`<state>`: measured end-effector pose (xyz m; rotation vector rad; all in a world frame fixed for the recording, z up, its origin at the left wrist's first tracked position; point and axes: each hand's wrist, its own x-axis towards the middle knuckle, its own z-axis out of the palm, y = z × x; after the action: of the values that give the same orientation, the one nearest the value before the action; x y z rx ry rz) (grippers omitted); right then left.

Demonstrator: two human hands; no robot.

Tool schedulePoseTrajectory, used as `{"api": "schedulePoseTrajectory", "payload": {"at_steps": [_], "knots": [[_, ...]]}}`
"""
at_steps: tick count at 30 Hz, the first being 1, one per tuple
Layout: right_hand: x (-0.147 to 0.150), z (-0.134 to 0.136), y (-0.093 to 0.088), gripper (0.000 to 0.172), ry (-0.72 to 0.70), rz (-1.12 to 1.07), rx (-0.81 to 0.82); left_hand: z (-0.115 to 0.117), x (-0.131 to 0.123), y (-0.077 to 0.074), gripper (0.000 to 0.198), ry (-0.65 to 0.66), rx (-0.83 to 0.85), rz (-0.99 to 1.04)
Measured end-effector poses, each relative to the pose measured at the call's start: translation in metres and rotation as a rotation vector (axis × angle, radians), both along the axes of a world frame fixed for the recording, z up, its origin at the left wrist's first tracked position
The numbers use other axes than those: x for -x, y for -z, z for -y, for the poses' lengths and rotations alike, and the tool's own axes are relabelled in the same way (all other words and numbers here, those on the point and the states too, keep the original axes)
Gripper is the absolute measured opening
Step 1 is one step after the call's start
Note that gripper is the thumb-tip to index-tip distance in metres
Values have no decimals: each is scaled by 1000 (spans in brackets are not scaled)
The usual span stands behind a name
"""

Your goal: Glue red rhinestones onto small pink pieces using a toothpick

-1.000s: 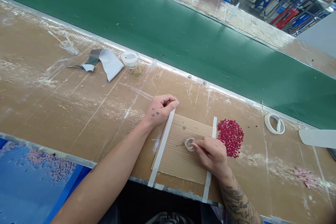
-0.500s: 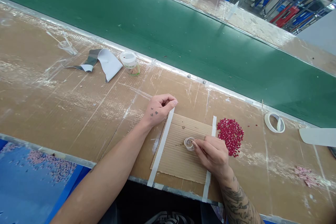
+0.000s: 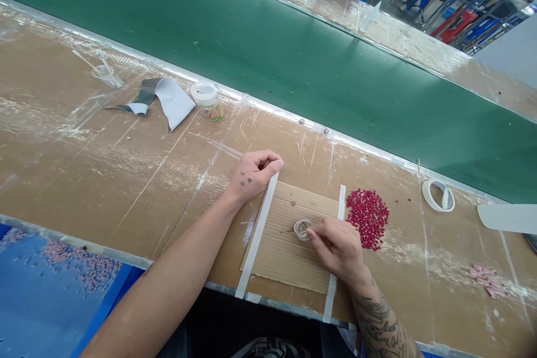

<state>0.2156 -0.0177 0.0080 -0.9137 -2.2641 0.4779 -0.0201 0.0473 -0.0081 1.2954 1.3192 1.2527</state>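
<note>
My right hand (image 3: 339,246) is closed in a pinch at the right rim of a small clear cup (image 3: 298,230). Whatever thin thing its fingertips may hold is too small to make out. The cup stands on a square of corrugated cardboard (image 3: 289,263), which white tape strips fix along both sides. My left hand (image 3: 258,175) rests at the cardboard's upper left corner, thumb and index finger pressed together; anything between them is hidden. A pile of small red beads (image 3: 368,218) lies just beyond my right hand. A tiny ring-like piece (image 3: 293,203) sits on the cardboard above the cup.
A tub of toothpicks (image 3: 207,102), a curled grey-and-white sheet (image 3: 174,102) and a clear cup with white sticks (image 3: 107,75) stand left. Right are a tape roll (image 3: 438,196) and pink bits (image 3: 489,281). A green belt (image 3: 268,56) runs behind; a blue tray (image 3: 50,296) is lower left.
My right hand has shifted very slightly left and down, its fingertips now at the cup's rim. My left hand and the cup have stayed in place.
</note>
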Motion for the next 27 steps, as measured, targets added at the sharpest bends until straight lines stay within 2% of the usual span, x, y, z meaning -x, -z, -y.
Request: {"api": "schedulePoseTrajectory", "payload": {"at_steps": [4, 11, 18, 22, 27], "knots": [[1, -2, 0, 21, -12, 0, 12, 0, 0, 0, 24, 7, -10, 4], [-2, -2, 3, 15, 21, 38, -110, 0, 1, 1, 24, 14, -13, 13], [-1, -2, -1, 22, 22, 31, -142, 0, 1, 2, 25, 6, -6, 12], [-1, -1, -1, 28, 13, 27, -105, 0, 1, 2, 24, 5, -2, 5], [-1, -1, -1, 26, -3, 16, -26, 0, 1, 3, 25, 6, -15, 4]]}}
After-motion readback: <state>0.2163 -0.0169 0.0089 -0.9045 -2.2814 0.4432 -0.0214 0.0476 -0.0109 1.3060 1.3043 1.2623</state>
